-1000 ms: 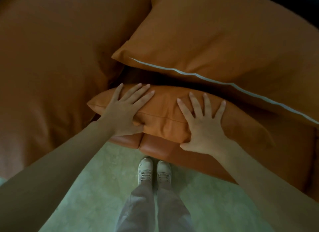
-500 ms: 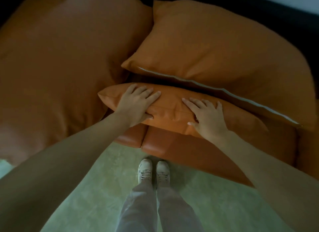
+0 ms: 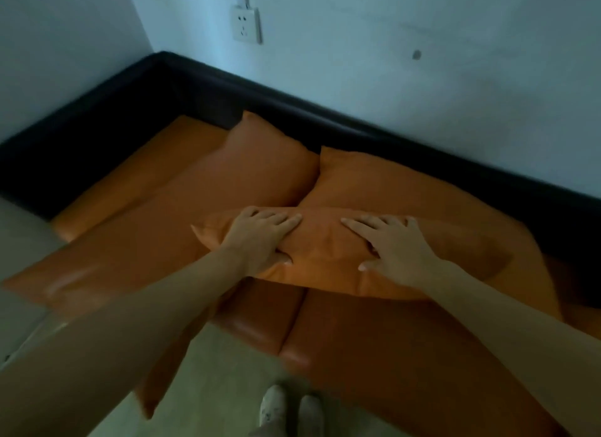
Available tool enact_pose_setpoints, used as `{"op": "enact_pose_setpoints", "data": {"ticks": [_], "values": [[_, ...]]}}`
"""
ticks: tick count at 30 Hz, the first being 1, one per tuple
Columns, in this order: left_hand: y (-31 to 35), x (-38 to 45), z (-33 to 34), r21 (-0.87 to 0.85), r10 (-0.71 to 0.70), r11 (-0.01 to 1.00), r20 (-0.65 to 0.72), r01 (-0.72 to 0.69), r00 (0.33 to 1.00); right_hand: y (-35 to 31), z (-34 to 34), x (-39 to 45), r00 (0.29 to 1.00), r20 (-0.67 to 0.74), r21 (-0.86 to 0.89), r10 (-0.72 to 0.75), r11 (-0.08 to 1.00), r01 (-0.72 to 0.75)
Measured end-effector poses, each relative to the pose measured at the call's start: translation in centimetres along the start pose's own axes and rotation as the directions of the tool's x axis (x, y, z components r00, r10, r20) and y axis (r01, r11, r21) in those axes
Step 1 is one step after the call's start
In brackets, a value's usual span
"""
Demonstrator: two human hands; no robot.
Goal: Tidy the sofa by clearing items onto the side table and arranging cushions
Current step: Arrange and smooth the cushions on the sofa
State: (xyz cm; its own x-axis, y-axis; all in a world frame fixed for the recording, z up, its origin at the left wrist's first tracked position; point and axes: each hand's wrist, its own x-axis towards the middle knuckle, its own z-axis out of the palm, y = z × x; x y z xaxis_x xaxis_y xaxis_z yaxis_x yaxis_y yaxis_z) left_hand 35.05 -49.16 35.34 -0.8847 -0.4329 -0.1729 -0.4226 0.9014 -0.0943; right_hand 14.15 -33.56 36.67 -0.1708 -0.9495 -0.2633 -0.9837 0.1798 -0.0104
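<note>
On the front part of the orange sofa (image 3: 374, 332) lies a small orange cushion (image 3: 328, 251), and both of the person's hands are on top of it. The left hand (image 3: 260, 238) lies flat on the left half of the cushion, with its fingers stretched out toward the right and its thumb tucked down at the near edge, pushing a dent into the soft cover. The right hand (image 3: 393, 248) lies flat on the right half, with its fingers spread out and pointing to the left, and its thumb also rests on the near side. Neither hand is wrapped around anything; both just press down on the cushion. Behind the small cushion, two bigger orange cushions touch each other: the left big cushion (image 3: 247, 176) lies behind the left hand, and the right big cushion (image 3: 390, 182) lies behind the right hand. The small cushion lies partly over their front edges. A dark back rest (image 3: 227, 88) runs around the far side of the sofa, up against a pale wall (image 3: 422, 62). A white wall socket (image 3: 246, 25) sits high on that wall. Down at the bottom, two light shoes (image 3: 289, 407) stand on the floor (image 3: 201, 378) just in front of the sofa.
</note>
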Motion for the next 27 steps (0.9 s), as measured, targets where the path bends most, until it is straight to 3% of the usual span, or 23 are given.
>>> {"op": "enact_pose_setpoints", "data": {"ticks": [6,14,21,27], "values": [[-3.8,-1.2,-5.6,0.038,-0.11,0.993,-0.051,0.112,0.993,-1.2,-5.6,3.1,0.993,-0.057,-0.025,-0.106,0.994,0.105],[-11.7,-5.8,-8.2,0.0,-0.296,0.955,-0.055,0.296,0.954,-7.4,-11.7,10.7,0.946,-0.076,-0.081,-0.315,0.948,0.309],[-21.1,-10.6,-6.5,0.004,-0.421,0.907,-0.053,0.422,0.906,-16.2,-15.0,18.9,0.894,-0.072,-0.171,-0.442,0.889,0.425],[-30.4,-14.9,-4.1,0.084,-0.428,0.899,-0.045,0.43,0.903,-25.1,-14.7,25.0,0.871,-0.084,-0.189,-0.483,0.866,0.462]]}}
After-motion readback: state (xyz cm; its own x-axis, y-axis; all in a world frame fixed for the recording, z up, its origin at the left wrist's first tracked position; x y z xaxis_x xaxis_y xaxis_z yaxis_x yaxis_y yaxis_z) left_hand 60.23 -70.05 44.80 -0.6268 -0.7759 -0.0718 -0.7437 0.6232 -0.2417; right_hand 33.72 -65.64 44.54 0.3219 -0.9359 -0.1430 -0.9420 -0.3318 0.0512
